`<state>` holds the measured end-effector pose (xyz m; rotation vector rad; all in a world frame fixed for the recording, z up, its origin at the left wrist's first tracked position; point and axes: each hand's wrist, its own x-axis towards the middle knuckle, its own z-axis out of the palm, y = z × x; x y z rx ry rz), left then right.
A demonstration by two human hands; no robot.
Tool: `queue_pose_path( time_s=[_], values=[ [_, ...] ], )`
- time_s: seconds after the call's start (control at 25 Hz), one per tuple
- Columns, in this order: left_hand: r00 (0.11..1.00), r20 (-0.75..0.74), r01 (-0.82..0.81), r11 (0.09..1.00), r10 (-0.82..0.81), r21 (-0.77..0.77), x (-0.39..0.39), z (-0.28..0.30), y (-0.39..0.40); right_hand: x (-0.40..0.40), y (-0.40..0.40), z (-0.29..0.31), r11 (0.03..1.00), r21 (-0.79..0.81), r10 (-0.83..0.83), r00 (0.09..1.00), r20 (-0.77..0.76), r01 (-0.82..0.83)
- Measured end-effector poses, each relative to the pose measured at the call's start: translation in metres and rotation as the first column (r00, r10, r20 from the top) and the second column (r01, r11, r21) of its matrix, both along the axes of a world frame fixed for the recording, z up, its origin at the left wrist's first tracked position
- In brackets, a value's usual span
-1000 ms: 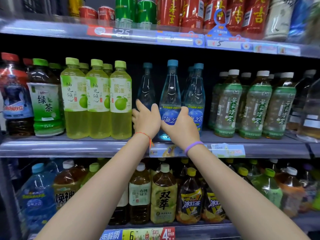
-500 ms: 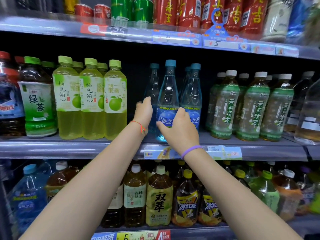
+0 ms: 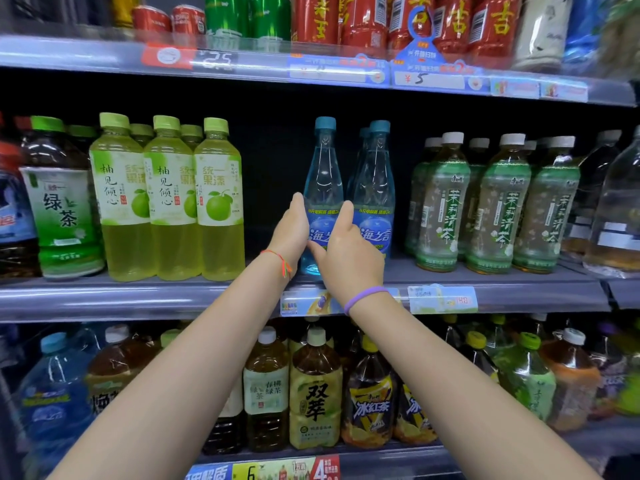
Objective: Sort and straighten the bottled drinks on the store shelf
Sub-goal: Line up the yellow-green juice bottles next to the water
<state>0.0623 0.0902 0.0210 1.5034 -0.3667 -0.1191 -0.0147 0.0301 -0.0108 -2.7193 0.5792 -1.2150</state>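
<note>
Two tall blue water bottles stand mid-shelf. The front blue bottle (image 3: 323, 168) is upright near the shelf edge, and the second blue bottle (image 3: 377, 181) stands just to its right, with another cap showing behind it. My left hand (image 3: 291, 233) lies with straight fingers against the front bottle's left side. My right hand (image 3: 349, 261) holds that bottle low down, with its thumb across the label and its forefinger up between the two bottles. The bottle's base is partly hidden by my hands.
Yellow-green pomelo drinks (image 3: 169, 202) stand to the left, past a dark gap. Green jasmine tea bottles (image 3: 498, 209) stand to the right. The grey shelf lip (image 3: 138, 299) carries price tags. Cans (image 3: 346, 19) fill the shelf above, and large tea bottles (image 3: 315, 393) the one below.
The rear left blue bottle has slid right, out of sight behind the front one. My left hand came back from it to the front bottle's side.
</note>
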Motion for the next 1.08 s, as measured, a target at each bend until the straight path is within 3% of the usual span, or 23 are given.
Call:
queue_pose_path(
  time_s=[0.16,0.24,0.32,0.44,0.68,0.96,1.04,1.08],
  values=[
    [0.995,0.098,0.016,0.999,-0.019,0.035,-0.002,-0.001,-0.001,0.001,0.0,0.004,0.992,0.093,0.092,0.995,-0.033,-0.089],
    [0.992,0.124,0.035,0.999,-0.037,0.022,-0.006,0.0,0.0,0.0,0.0,0.003,0.926,0.279,0.273,0.962,-0.026,-0.255],
    [0.994,0.092,0.052,0.999,-0.051,-0.011,0.002,-0.003,-0.002,0.001,0.003,0.006,0.756,0.527,0.407,0.909,0.086,-0.388],
    [0.996,0.037,0.077,0.996,-0.075,-0.051,0.006,-0.003,0.0,0.008,0.009,0.023,0.471,0.754,0.364,0.879,0.307,-0.458],
    [0.992,0.006,0.122,0.99,-0.122,-0.073,-0.001,-0.004,0.004,0.031,0.007,0.031,0.186,0.864,0.279,0.868,0.411,-0.469],
    [0.998,-0.016,0.054,0.997,-0.055,-0.062,0.005,-0.004,0.006,0.033,0.007,0.034,0.181,0.877,0.344,0.864,0.368,-0.446],
    [0.999,0.019,0.042,0.999,-0.042,-0.026,-0.002,-0.003,0.006,0.028,0.011,0.035,0.274,0.863,0.352,0.879,0.32,-0.424],
    [0.998,0.056,0.011,1.0,-0.011,0.004,-0.005,-0.001,0.007,0.024,0.015,0.035,0.378,0.822,0.345,0.889,0.301,-0.425]
  ],
)
